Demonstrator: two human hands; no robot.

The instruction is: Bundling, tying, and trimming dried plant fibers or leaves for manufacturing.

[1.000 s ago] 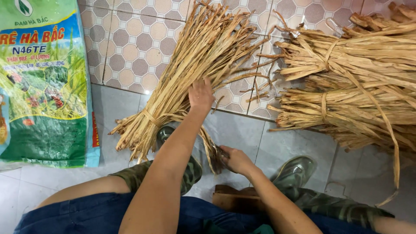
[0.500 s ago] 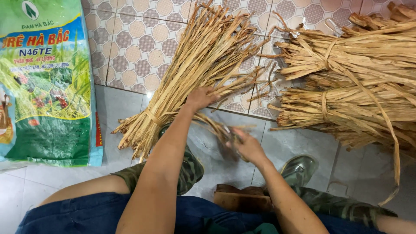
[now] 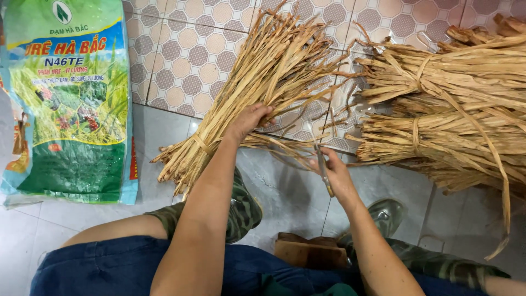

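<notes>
The loose bundle of dried strips [image 3: 263, 82] lies on the tiled floor [image 3: 181, 60], fanning toward 1 o'clock from you. Your left hand [image 3: 249, 121] presses down on its middle, fingers curled over the strips. Your right hand [image 3: 334, 175] closes around what looks like scissors [image 3: 323, 167] (hard to make out). Tied bundles [image 3: 455, 109] sit at 3 o'clock, a printed green sack [image 3: 71, 104] at 9 o'clock.
</notes>
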